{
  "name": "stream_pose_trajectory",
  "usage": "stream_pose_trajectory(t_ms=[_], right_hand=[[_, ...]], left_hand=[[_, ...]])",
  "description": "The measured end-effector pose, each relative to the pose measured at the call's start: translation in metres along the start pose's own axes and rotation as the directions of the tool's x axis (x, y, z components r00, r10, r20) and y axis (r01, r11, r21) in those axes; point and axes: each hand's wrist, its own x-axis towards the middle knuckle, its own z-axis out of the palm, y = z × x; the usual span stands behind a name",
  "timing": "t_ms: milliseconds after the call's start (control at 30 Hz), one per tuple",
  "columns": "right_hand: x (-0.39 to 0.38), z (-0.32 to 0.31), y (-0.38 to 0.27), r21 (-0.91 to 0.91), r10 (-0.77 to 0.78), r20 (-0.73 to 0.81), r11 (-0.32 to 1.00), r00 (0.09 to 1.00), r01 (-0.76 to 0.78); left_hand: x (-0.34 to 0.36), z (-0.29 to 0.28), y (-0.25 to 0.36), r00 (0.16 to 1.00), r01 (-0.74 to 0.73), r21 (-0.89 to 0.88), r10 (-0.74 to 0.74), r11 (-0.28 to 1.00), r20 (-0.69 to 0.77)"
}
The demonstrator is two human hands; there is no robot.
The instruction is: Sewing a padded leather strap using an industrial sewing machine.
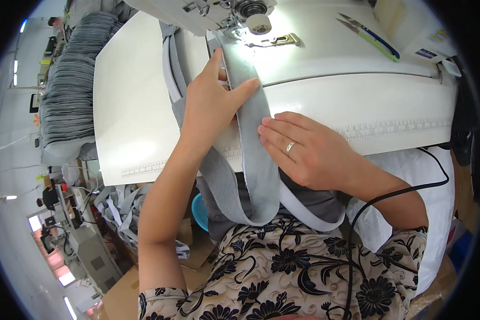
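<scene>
With left grip (210,100), pinching grey strip (257,160) by left edge; with right grip (312,152), resting fingers pressed together on right edge, cannot tell if pinching. Long axis: from sewing machine (210,18), upper middle, to lower middle of frame. Nearer machine: left.

My long strip of grey fabric (255,117) looks soft and matte, with a thin pale line along its left edge. I have it lying lengthwise across the white surface (133,106), its far end at the sewing machine (224,13). It drops past the near edge, bends toward me in a loose U, and rises again on my left.
</scene>
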Motion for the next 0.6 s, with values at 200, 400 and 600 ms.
stream_pose_trajectory(t_ms=[200, 400, 600], right_hand=[[-0.001, -0.004, -0.002, 0.006, -0.007, 0.031, 1.000, 0.999, 0.006], [0.012, 0.001, 0.014, 0.005, 0.041, 0.082, 0.999, 0.996, -0.042], [0.020, 0.009, 0.036, -0.041, 0.034, 0.023, 0.999, 0.999, -0.033]], left_hand=[[-0.006, 0.001, -0.002, 1.000, 0.011, -0.049, -0.010, 0.999, 0.020], [0.010, -0.003, -0.005, 0.999, -0.050, 0.069, 0.051, 0.996, -0.004], [0.016, -0.003, -0.007, 0.995, -0.098, 0.085, 0.099, 0.992, -0.015]])
